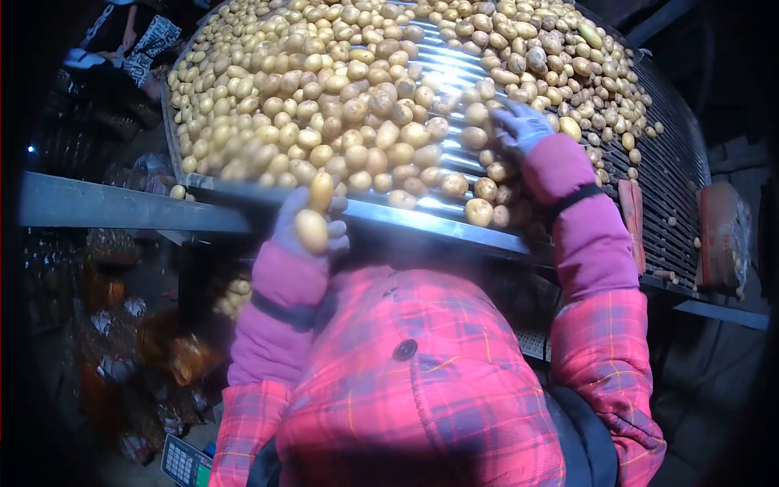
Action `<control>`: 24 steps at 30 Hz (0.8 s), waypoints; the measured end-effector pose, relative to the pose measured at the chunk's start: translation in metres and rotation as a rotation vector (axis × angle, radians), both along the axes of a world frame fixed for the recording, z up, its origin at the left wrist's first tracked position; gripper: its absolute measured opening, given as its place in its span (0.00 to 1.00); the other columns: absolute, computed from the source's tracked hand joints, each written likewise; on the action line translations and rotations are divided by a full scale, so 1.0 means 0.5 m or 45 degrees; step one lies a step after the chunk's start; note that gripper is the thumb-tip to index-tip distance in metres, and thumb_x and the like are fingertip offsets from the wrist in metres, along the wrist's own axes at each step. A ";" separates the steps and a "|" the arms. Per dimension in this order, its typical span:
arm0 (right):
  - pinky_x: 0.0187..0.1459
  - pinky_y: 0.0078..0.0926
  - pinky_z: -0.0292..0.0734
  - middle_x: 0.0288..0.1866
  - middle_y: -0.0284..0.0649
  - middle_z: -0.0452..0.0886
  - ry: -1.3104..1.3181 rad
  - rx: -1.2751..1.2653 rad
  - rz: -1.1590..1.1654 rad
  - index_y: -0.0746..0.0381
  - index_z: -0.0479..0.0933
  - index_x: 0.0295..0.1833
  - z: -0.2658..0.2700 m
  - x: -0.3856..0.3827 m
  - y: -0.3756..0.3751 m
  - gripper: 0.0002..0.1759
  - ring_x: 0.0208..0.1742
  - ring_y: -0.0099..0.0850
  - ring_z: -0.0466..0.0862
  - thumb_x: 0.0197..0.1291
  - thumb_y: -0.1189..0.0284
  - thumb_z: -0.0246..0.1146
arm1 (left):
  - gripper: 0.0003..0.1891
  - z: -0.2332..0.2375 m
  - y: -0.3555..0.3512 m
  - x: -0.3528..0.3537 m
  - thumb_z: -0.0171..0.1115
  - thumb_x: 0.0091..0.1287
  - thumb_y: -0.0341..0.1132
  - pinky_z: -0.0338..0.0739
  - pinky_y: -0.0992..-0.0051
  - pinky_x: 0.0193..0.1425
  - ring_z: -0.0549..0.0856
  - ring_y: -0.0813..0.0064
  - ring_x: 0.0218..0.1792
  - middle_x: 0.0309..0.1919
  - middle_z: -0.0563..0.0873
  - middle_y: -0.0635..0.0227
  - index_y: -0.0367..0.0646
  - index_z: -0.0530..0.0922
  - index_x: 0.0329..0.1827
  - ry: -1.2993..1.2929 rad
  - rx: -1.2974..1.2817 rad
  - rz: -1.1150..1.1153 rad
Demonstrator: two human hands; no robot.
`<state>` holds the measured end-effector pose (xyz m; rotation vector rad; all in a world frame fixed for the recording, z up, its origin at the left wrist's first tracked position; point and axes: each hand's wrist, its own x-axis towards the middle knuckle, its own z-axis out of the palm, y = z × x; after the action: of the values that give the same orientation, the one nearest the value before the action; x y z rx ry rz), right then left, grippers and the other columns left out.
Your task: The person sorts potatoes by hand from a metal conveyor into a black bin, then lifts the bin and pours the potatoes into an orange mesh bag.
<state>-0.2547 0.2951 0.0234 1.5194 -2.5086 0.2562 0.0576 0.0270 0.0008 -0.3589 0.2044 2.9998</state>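
Two potatoes (312, 231) are in my gloved left hand (288, 223), one above the other, just in front of the table's metal edge (438, 221). My gloved right hand (524, 128) reaches over the slatted metal table (457, 75), its fingers stretched and apart against loose potatoes (477, 115). What lies under its palm is hidden. A large pile of potatoes (357, 109) covers the left of the table, and a second pile (560, 53) sits to the right of a bare strip of shiny bars.
At the right stands a bag (719, 235) beside dark slats (680, 154). A metal beam (122, 204) runs off to the left. Filled bags (174, 345) and a keypad device (185, 461) are low on the left. Another person's hand (129, 37) shows at upper left.
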 end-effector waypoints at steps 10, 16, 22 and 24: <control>0.60 0.49 0.64 0.64 0.44 0.66 -0.297 0.197 0.400 0.46 0.69 0.61 -0.008 0.149 0.159 0.34 0.63 0.47 0.66 0.44 0.66 0.66 | 0.26 0.000 0.070 -0.096 0.53 0.65 0.49 0.76 0.71 0.36 0.82 0.64 0.36 0.52 0.80 0.55 0.46 0.71 0.62 -0.149 0.155 0.067; 0.57 0.46 0.65 0.66 0.31 0.66 -0.017 0.336 0.433 0.43 0.71 0.58 -0.018 0.076 0.133 0.29 0.62 0.41 0.68 0.45 0.63 0.67 | 0.25 0.014 0.128 -0.146 0.54 0.64 0.48 0.76 0.71 0.35 0.83 0.63 0.38 0.51 0.80 0.56 0.46 0.72 0.61 -0.239 0.088 0.055; 0.57 0.45 0.65 0.66 0.38 0.66 0.019 0.317 0.310 0.43 0.71 0.59 -0.022 -0.034 0.072 0.23 0.62 0.39 0.69 0.55 0.60 0.61 | 0.26 0.015 0.147 -0.144 0.54 0.64 0.50 0.75 0.72 0.35 0.79 0.69 0.33 0.51 0.81 0.60 0.48 0.70 0.63 -0.431 0.012 0.027; 0.58 0.44 0.66 0.66 0.41 0.66 -0.046 0.354 0.171 0.44 0.71 0.60 -0.011 -0.066 0.074 0.24 0.63 0.40 0.69 0.56 0.61 0.60 | 0.26 0.016 0.150 -0.142 0.54 0.65 0.50 0.75 0.72 0.35 0.79 0.69 0.33 0.51 0.81 0.60 0.48 0.70 0.62 -0.425 0.008 0.036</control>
<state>-0.2879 0.3319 0.0182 1.8044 -2.5584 -0.0505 -0.0135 0.1017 0.0087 -0.8564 0.1589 2.9069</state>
